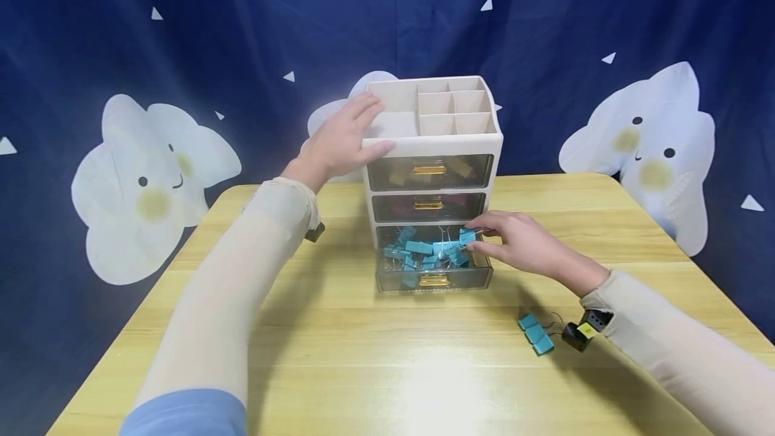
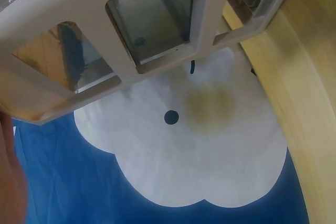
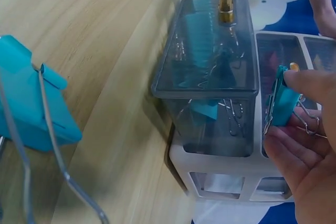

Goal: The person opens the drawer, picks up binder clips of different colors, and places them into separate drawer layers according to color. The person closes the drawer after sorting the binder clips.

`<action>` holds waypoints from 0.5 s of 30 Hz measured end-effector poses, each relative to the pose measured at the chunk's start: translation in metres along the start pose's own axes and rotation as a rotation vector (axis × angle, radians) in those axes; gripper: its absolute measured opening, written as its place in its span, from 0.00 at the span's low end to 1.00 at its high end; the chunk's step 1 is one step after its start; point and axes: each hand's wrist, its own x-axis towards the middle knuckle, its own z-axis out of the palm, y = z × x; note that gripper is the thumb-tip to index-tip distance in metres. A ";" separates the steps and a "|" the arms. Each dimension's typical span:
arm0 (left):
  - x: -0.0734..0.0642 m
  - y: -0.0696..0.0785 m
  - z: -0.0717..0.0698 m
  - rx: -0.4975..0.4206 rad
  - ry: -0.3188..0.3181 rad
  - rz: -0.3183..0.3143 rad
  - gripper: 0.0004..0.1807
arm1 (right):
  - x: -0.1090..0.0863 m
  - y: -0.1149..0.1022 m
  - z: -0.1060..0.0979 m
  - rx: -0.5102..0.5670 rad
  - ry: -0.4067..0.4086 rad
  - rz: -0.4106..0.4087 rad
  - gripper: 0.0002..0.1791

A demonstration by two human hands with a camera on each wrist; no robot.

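A white desktop drawer organizer point(image 1: 432, 147) stands on the table with its bottom drawer point(image 1: 387, 281) pulled out. Several teal binder clips point(image 1: 419, 247) lie jumbled in that smoky see-through drawer. My right hand point(image 1: 521, 241) pinches one teal binder clip point(image 3: 285, 100) between thumb and fingers, over the drawer's right side; its wire handles show in the right wrist view. At the organizer's upper left, my left hand point(image 1: 342, 133) rests on the top edge, fingers extended and thumb along the front. Only a sliver of that hand shows in the left wrist view.
Another teal binder clip point(image 1: 536, 334) lies on the wooden table point(image 1: 339, 348), right of the drawer and close to the right wrist camera. Upper drawers point(image 1: 430, 172) with gold handles are closed. Open compartments point(image 1: 454, 103) top the organizer. A blue cloud-print curtain point(image 1: 272, 32) hangs behind.
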 end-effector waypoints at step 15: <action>0.000 0.003 0.004 0.026 -0.014 -0.100 0.50 | 0.011 0.002 0.013 -0.068 0.031 -0.069 0.21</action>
